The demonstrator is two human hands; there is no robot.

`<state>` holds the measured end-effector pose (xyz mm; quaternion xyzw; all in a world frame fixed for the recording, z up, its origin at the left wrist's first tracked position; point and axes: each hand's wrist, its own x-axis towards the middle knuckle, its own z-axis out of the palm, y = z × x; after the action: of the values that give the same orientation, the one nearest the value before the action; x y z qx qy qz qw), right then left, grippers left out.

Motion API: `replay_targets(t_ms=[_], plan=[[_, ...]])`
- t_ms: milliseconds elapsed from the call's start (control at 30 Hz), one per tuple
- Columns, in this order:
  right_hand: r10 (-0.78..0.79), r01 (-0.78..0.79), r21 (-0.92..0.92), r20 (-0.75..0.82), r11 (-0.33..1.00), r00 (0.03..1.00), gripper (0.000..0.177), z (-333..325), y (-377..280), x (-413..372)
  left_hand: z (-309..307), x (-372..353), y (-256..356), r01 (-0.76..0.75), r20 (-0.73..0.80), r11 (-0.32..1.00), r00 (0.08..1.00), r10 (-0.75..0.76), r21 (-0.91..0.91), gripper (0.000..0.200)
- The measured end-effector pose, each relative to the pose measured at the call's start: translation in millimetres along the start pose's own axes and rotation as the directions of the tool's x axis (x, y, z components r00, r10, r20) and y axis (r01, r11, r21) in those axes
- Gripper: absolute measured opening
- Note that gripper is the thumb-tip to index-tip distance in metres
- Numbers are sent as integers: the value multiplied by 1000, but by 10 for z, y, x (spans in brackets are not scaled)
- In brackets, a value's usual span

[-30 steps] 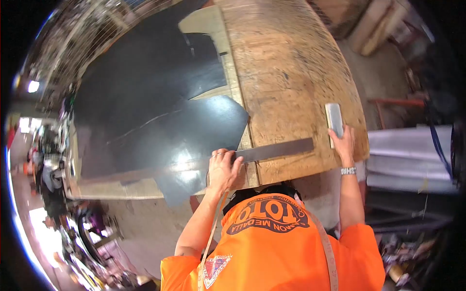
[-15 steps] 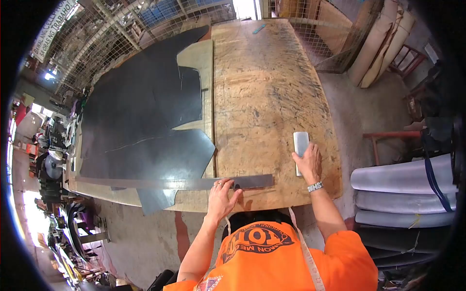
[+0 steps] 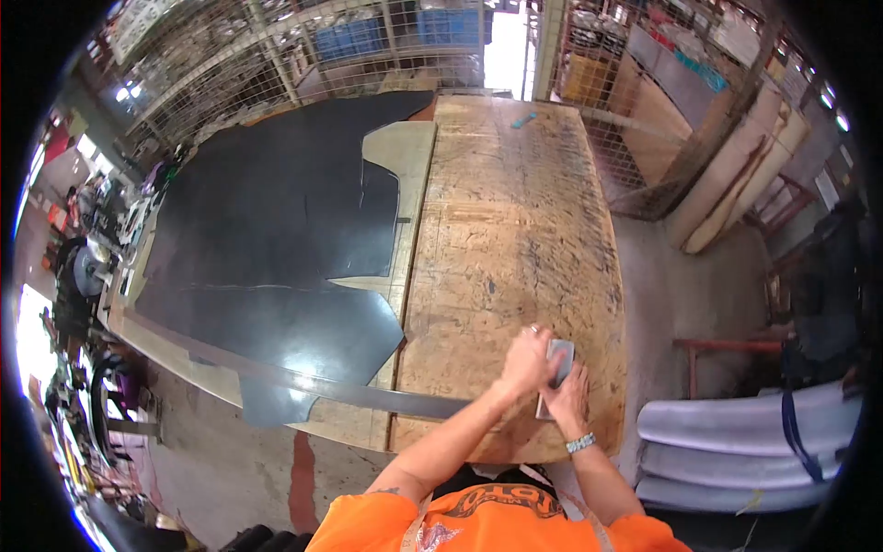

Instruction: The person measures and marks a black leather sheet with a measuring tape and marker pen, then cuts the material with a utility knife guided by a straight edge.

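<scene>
A long, flat light-grey block (image 3: 564,348), which looks like a sharpening stone, lies near the right edge of the wooden table (image 3: 487,276). My right hand (image 3: 567,397) grips its near end from the right side. My left hand (image 3: 528,359) is closed in a fist at the block's left side, knuckles up; whatever is in its fingers is hidden. Left of my forearm a long metal straightedge (image 3: 377,397) lies across the near edge of a big black leather hide (image 3: 276,212).
A small blue tool (image 3: 524,120) lies at the table's far end. Rolled material (image 3: 736,175) leans at the right, and stacked grey rolls (image 3: 727,423) lie low on the right. Wire mesh (image 3: 368,55) stands behind the table.
My left hand has left the straightedge and moved right to the grey block, fingers now closed. My right hand still holds the block. The camera view has shifted.
</scene>
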<state>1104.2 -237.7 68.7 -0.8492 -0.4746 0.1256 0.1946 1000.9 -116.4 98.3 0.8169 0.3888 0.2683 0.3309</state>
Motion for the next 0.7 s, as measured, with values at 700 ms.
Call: replay_targets(t_ms=[700], plan=[[-158, -136, 396, 625, 908, 764, 36, -2148, 4471, 1102, 2344, 825, 826, 262, -307, 893, 940, -150, 365, 67]])
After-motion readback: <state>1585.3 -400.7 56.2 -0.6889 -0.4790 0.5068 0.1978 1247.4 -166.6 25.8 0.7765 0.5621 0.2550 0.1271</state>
